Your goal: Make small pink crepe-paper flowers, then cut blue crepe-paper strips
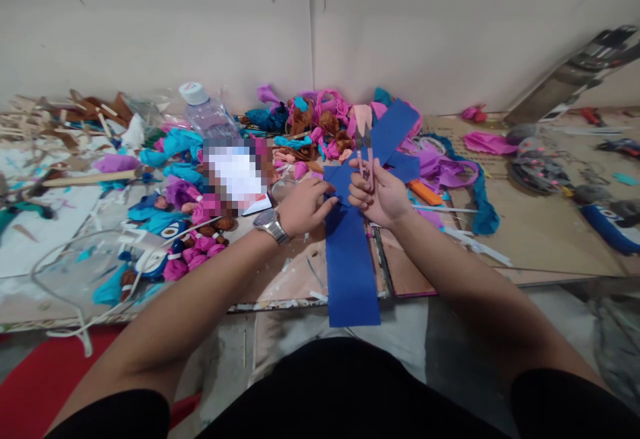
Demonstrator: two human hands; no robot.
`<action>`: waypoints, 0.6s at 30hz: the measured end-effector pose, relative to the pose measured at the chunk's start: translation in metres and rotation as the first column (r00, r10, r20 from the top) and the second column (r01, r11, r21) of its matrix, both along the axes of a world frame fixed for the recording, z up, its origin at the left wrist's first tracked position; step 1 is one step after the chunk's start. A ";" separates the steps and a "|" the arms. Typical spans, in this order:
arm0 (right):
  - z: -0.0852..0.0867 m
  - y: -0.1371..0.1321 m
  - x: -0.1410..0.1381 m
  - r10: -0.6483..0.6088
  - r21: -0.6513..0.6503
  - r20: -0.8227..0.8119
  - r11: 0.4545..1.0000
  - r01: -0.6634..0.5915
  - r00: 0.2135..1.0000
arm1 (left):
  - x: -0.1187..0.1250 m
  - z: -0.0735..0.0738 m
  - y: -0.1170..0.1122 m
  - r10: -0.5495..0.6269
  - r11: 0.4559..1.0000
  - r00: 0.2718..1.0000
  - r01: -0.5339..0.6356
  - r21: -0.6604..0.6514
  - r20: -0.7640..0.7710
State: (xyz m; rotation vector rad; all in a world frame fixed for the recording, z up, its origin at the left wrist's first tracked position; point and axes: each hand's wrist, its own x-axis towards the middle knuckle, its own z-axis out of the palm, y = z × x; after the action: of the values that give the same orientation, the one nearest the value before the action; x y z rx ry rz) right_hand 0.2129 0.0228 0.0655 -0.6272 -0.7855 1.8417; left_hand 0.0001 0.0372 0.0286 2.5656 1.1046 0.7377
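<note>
My left hand (304,207), with a silver watch on its wrist, pinches the edge of a long blue paper strip (352,272) that hangs over the board's front edge. My right hand (379,193) is closed around a small pink thread snipper (365,152), its blades pointing up and away. A second blue strip (395,129) runs up and to the right behind the snipper. Both hands meet over the blue paper at the middle of the cardboard surface (540,239).
Crumpled pink, purple, teal and brown paper flowers (320,125) pile along the wall. A plastic bottle (207,115) lies at left beside wooden sticks (75,115). An orange cutter (425,192) lies right of my hand. A vacuum (575,72) leans at far right.
</note>
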 end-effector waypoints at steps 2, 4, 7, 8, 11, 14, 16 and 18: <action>-0.001 0.000 0.001 0.019 0.009 -0.013 1.000 -0.019 1.000 | 0.000 -0.001 0.000 0.002 1.000 1.000 -0.002 -0.001 0.001; -0.001 -0.001 0.002 0.026 0.015 -0.004 1.000 -0.026 1.000 | 0.000 -0.002 0.000 0.003 1.000 1.000 -0.003 0.000 0.001; -0.001 -0.002 0.002 0.024 0.023 0.040 0.999 -0.025 0.999 | 0.000 -0.002 0.000 0.009 1.000 1.000 -0.009 -0.009 -0.001; -0.001 -0.003 0.002 0.025 0.032 0.051 0.999 -0.027 0.998 | 0.000 -0.002 0.000 0.007 1.000 1.000 -0.007 -0.013 -0.001; -0.003 -0.004 0.001 0.028 0.091 0.070 0.995 -0.034 0.997 | -0.001 -0.002 0.001 -0.004 1.000 1.000 0.004 -0.001 0.011; -0.006 -0.004 0.002 0.022 0.164 0.102 0.986 -0.039 0.995 | -0.001 -0.003 0.001 -0.022 0.999 0.999 0.021 0.026 0.025; -0.009 -0.003 0.003 0.029 0.211 0.112 0.976 -0.052 0.993 | -0.002 -0.003 0.001 -0.041 0.999 0.999 0.040 0.027 0.016; -0.012 -0.003 0.004 0.048 0.253 0.111 0.965 -0.075 0.993 | -0.002 -0.004 0.001 -0.059 0.998 0.998 0.059 0.022 -0.010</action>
State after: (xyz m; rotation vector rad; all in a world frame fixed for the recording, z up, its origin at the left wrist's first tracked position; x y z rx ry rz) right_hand 0.2172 0.0203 0.0537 -0.5389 -1.1040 1.7350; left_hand -0.0024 0.0384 0.0246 2.6106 1.0238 0.7290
